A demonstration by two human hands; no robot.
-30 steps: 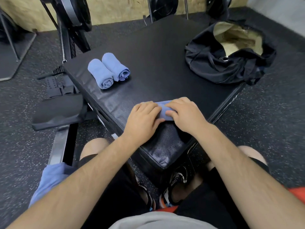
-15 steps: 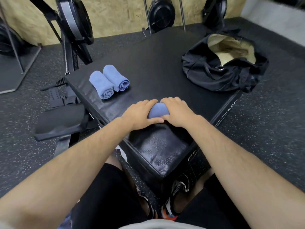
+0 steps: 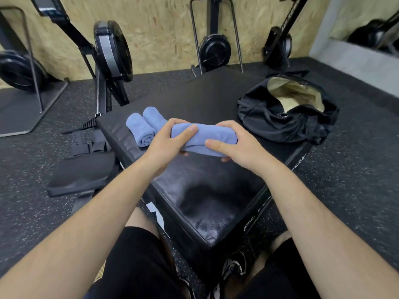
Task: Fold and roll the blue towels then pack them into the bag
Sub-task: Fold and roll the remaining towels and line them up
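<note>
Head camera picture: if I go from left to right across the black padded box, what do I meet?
Pair of rolled blue towels lying side by side → left hand → third rolled blue towel, gripped at its ends by both hands → right hand → open black fabric bag with tan lining.

**Out of sight**

Both ends of the rolled towel (image 3: 203, 137) are mostly covered by the left hand (image 3: 168, 145) and the right hand (image 3: 239, 143), whose fingers disappear beneath it. The left hand also hides the near end of the far towel (image 3: 151, 114) on the box (image 3: 205, 100). The bag (image 3: 280, 124) shows only pale lining; deeper in cannot be told. The lettering (image 3: 254, 221) on the box's side is unreadable. The top edge cuts off the machines (image 3: 213, 48).
</note>
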